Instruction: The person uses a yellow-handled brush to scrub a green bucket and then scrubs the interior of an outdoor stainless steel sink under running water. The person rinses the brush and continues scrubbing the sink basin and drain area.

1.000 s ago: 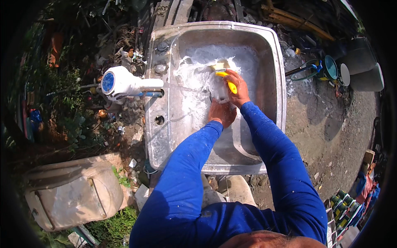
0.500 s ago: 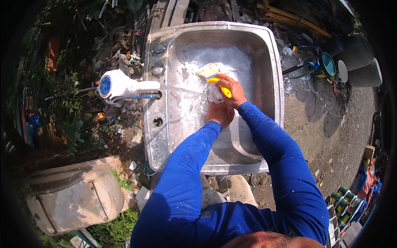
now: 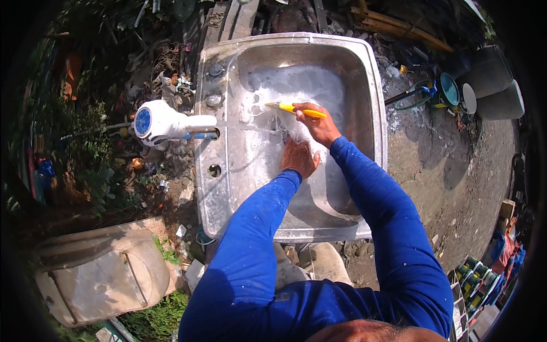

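Observation:
A yellow-handled paintbrush (image 3: 310, 112) is gripped in my right hand (image 3: 322, 126), turned edge-on with its pale bristles pointing left. Below it, my left hand (image 3: 299, 155) is open, palm and thumb showing, with the fingertips hard to make out in splashing water. Both hands are inside a grey metal sink (image 3: 319, 232), over whitish, sudsy water (image 3: 319, 80) in its basin. From a white tap-like fitting (image 3: 165, 121) on the left, a thin stream runs across to the space between my hands.
Two knobs (image 3: 213, 100) and an open hole (image 3: 215, 170) sit on the sink's left ledge. Dark buckets (image 3: 493, 71) and a teal-rimmed pail (image 3: 449, 89) stand at the right. A worn tan basin (image 3: 105, 273) lies lower left. Wooden planks (image 3: 246, 18) lie beyond the sink.
The brush has turned from showing its broad face to edge-on, its bristles shifting left. My left hand has opened and dropped away from the brush.

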Demonstrator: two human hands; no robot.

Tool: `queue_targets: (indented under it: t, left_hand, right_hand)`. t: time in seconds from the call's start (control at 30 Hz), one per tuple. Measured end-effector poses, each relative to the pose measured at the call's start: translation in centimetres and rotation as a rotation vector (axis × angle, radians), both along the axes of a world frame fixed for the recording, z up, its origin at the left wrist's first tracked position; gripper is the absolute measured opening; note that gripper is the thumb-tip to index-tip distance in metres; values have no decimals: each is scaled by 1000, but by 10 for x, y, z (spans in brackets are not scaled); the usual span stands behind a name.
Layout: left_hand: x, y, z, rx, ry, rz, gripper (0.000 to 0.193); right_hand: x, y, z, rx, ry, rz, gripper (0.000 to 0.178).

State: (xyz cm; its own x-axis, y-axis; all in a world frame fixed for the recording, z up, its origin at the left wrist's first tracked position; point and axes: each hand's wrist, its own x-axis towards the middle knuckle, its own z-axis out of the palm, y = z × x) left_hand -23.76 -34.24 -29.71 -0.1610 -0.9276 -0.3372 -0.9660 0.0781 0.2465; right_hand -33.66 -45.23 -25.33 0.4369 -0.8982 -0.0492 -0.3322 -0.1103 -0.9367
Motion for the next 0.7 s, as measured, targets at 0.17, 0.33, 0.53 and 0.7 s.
queue_targets:
  t: [0.17, 0.33, 0.53, 0.7]
  left_hand:
    - [-2, 1, 3, -17, -24, 9, 63]
    - [2, 1, -3, -51, 137, -28, 63]
    - [4, -11, 26, 254, 31, -5, 65]
    - [1, -3, 5, 7, 45, -10, 68]
  right_hand:
    - [-3, -11, -19, 703, -826, -525, 43]
    - [-8, 34, -35, 722, -145, -211, 39]
    - [-9, -28, -19, -308, 512, -163, 55]
    - [32, -52, -46, -376, 853, -239, 70]
